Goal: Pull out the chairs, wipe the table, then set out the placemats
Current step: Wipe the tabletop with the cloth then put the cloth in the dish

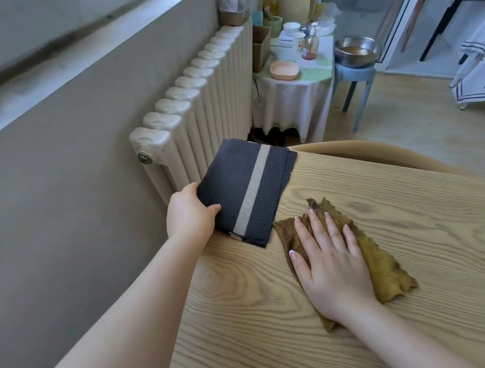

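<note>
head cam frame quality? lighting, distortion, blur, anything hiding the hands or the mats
Head view: soft daylight, faint shadows, no glare on the wooden table. Strong wide-angle bending: the radiator and window sill curve. Sharp in the centre, softer toward the corners. Left hand gripping the folded dark placemats and right hand flat on the brown cloth are both unobstructed.

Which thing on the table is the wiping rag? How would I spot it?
Look at the wooden table. The rag lies flat under the right hand, beside the folded dark placemats the left hand grips. It is fuzzy, mustard-brown, ragged-edged, with no stripe.
</note>
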